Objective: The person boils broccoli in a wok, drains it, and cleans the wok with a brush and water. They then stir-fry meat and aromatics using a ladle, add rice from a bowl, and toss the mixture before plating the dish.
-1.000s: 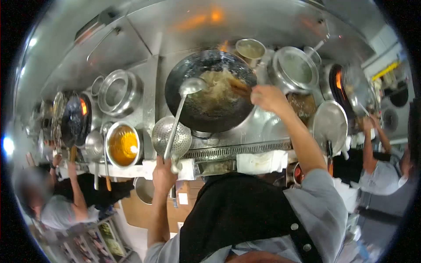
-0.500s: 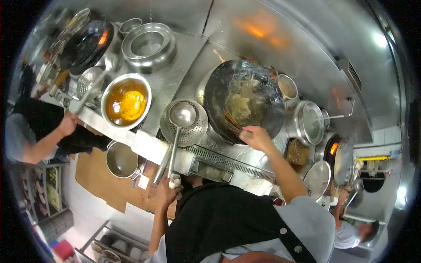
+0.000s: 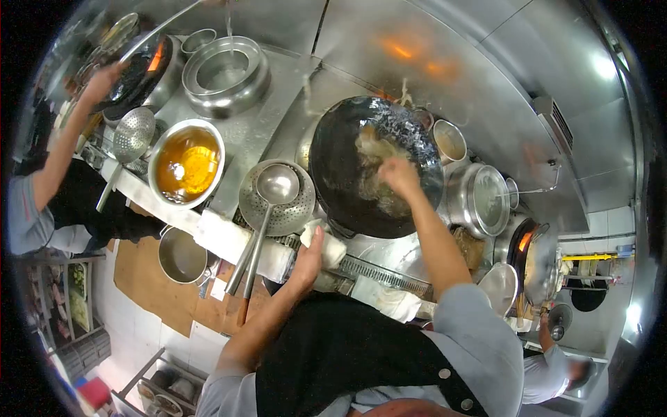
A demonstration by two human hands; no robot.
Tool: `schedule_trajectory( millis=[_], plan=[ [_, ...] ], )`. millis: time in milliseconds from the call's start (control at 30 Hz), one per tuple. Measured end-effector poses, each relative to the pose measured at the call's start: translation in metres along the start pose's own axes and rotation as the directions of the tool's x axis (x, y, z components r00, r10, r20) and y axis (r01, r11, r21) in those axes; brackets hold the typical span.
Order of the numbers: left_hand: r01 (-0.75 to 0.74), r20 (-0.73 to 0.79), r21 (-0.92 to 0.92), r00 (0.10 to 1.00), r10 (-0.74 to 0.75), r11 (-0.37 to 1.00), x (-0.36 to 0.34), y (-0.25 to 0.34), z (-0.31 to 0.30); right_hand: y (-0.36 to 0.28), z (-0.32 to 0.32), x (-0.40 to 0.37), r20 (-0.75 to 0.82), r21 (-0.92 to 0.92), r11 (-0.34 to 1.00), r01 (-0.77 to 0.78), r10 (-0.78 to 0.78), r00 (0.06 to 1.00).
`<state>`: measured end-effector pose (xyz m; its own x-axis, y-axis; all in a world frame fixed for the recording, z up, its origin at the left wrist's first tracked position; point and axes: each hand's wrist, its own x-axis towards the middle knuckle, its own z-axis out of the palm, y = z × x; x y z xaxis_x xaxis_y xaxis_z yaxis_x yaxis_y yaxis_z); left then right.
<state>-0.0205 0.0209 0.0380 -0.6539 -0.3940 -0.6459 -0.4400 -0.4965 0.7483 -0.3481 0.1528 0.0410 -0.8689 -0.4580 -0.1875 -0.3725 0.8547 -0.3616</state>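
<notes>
"Checking in from my end: where are we, and what have I got in each grip?"

"Midway through working the murky contents [image 3: 392, 205] of the black wok [image 3: 333, 167], I'd judge. My right hand [image 3: 399, 177] is over the middle of the wok, seemingly curled, but it's blurred and hides what lies beneath. I cannot tell whether it grasps anything."

"And the other side?"

"My left hand [image 3: 306, 264] is clasping a folded white cloth [image 3: 326, 247], thumb laid along it, at the front of the bench [image 3: 278, 80] and near the wok's front rim."

"Where's the ladle [image 3: 278, 184]?"

"Out of both grips, as far as I can see. Its bowl lies over the perforated strainer [image 3: 295, 215], just left of the wok, and the long handle juts past the bench edge, near my left hand. Further left sits a metal bowl [image 3: 221, 154] of amber liquid [image 3: 184, 167]."

"So what does the next move call for?"

"A controlled right wrist, I'd say, keeping the liquid inside the rim, and cloth between my left palm and any hot metal. I'd want a sharper look at that right hand first. The ladle handle could get knocked if my left drifts sideways."
</notes>
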Motion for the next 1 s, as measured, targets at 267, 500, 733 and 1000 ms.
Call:
schedule_trajectory(
  millis=[267,500,733,1000],
  plan=[
    [-0.241,-0.024,-0.004,0.970,0.241,0.970,0.058,-0.026,0.057,0.004,0.063,0.018,-0.095,0.396,0.917,0.036,0.001,0.996],
    [-0.286,-0.053,0.170,0.953,0.298,0.943,0.089,0.015,0.029,-0.054,0.080,-0.009,-0.024,0.628,0.777,0.031,-0.021,1.000],
    [-0.338,-0.104,0.397,0.907,0.408,0.853,0.078,0.019,0.016,0.031,-0.019,-0.087,0.417,0.024,0.989,0.144,-0.141,0.898],
    [-0.306,-0.022,0.439,0.936,0.351,0.844,0.062,0.035,0.006,-0.082,0.022,-0.037,0.375,0.511,0.819,-0.262,0.062,0.925]
  ],
)
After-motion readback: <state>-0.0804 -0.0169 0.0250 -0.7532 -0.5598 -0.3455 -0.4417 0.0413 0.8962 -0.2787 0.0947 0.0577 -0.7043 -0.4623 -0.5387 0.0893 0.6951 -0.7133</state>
